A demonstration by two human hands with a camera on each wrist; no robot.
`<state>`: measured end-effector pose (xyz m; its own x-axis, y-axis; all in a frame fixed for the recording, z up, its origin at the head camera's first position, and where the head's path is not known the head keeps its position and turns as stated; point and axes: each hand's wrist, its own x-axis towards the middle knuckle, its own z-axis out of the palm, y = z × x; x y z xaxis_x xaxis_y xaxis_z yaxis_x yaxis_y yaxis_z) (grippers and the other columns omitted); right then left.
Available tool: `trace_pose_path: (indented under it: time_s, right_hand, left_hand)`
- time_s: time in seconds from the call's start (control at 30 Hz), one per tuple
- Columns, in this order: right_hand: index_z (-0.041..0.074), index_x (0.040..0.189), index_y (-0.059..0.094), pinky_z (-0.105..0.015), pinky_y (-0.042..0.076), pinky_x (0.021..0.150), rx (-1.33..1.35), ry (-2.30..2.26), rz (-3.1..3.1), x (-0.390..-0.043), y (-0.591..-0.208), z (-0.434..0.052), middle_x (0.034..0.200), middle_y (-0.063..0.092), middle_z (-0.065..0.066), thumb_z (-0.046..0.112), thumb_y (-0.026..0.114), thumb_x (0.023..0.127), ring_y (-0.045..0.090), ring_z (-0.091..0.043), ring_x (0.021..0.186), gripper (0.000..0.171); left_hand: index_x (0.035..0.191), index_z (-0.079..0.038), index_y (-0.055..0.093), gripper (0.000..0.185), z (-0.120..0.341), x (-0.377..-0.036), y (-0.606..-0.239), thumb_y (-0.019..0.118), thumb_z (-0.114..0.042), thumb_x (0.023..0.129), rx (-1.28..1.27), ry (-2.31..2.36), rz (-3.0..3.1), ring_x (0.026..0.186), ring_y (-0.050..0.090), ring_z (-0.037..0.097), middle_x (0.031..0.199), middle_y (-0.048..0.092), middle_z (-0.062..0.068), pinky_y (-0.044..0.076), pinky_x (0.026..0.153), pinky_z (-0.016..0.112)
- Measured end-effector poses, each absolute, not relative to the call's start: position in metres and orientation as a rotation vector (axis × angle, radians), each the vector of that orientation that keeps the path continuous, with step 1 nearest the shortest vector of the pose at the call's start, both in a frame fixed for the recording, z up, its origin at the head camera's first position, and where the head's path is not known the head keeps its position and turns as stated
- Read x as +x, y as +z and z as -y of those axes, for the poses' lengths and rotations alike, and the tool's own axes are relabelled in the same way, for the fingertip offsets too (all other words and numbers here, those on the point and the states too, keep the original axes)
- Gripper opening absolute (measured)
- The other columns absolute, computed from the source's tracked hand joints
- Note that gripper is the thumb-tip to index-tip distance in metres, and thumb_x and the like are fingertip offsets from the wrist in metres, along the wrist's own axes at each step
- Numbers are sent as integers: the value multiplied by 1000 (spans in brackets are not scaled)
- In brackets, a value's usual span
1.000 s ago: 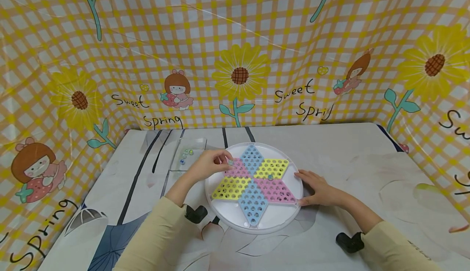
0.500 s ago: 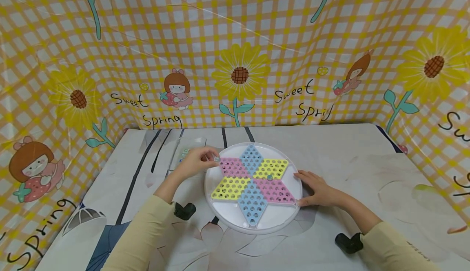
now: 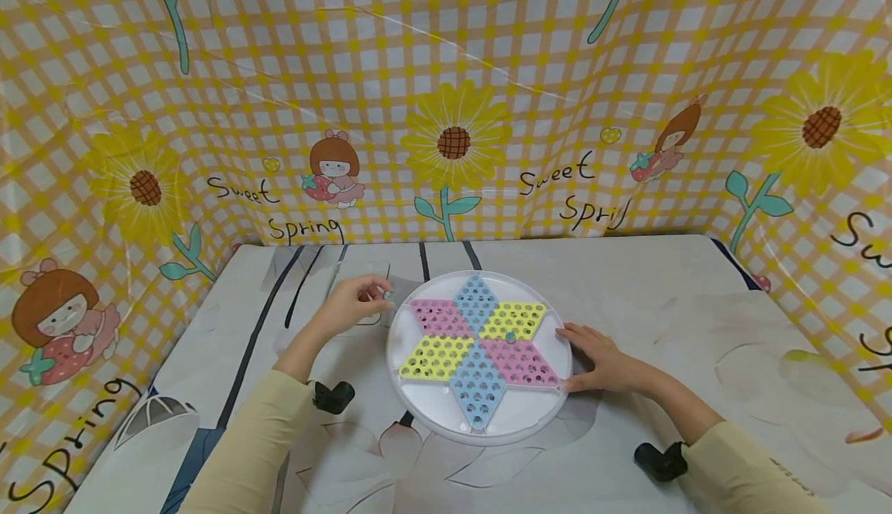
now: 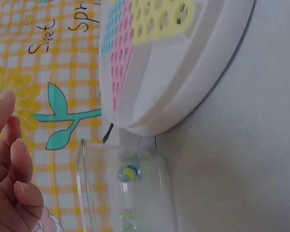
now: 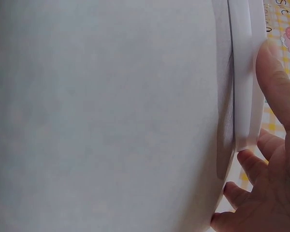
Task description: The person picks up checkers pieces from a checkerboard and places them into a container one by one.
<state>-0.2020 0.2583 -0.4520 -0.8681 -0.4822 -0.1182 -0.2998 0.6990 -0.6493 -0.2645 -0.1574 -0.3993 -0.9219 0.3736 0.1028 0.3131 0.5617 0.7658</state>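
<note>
Head view: a round white plastic game board point(image 3: 479, 409) with a six-pointed star of pink, yellow and blue perforated diamonds lies near the middle of a white table covering printed with dark lines and pale flowers point(image 3: 662, 297), with broad bare cloth to its right and in front of it, and a narrower strip behind it before the yellow checked sunflower backdrop point(image 3: 446, 96) that walls the table on three sides. One small glass marble point(image 3: 511, 337) sits in a hole close to the star's centre. Just left of the board's far-left rim stands a clear plastic rectangular tray point(image 4: 128, 193); in the left wrist view it almost touches the board's raised white rim and holds a few coloured marbles point(image 4: 128, 172). The left hand point(image 3: 351, 305) is poised over that tray, off the board's edge, forearm in a cream sleeve running back toward the near-left, its thumb and forefinger pinching a small glass marble point(image 3: 387, 295); the left wrist view shows its other fingers point(image 4: 19, 193) loosely bent beside the tray wall. The right hand point(image 3: 602, 359) lies flat on the cloth at the board's right edge, fingers extended and relaxed; in the right wrist view its fingertips point(image 5: 275, 82) press against the white rim, gripping nothing.
</note>
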Motion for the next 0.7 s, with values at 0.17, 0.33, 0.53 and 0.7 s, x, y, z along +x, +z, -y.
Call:
trace_pose_path:
  time_s: [0.17, 0.33, 0.53, 0.7]
  right_hand:
    - [-7, 136, 30, -70, 9, 94, -602, -920, -2635, -203, -454, -258, 142, 17, -33, 35, 75, 72, 8, -52, 128, 89]
    - [-6, 137, 29, -71, 10, 94, -588, -906, -2639, -203, -454, -258, 143, 17, -32, 36, 74, 72, 7, -52, 129, 89]
    - [-6, 136, 30, -70, 12, 94, -597, -910, -2650, -201, -453, -259, 142, 18, -32, 36, 75, 72, 9, -52, 128, 89]
    - [-7, 136, 30, -70, 12, 94, -606, -919, -2647, -201, -452, -259, 141, 18, -33, 35, 75, 72, 9, -52, 128, 89]
  left_hand:
    - [107, -4, 61, 27, 166, -265, -398, 66, -17, 83, 522, 1310, -2739, 65, 51, 19, 80, 58, 7, 41, 55, 26]
    - [107, -4, 61, 26, 173, -264, -397, 66, -17, 84, 456, 1301, -2777, 65, 51, 18, 80, 58, 7, 41, 55, 26]
    - [108, -3, 61, 27, 182, -266, -398, 66, -15, 84, 409, 1304, -2767, 65, 52, 22, 80, 58, 9, 41, 55, 28]
    - [108, -3, 60, 27, 189, -270, -401, 65, -16, 85, 384, 1278, -2755, 67, 54, 25, 81, 58, 8, 42, 56, 28]
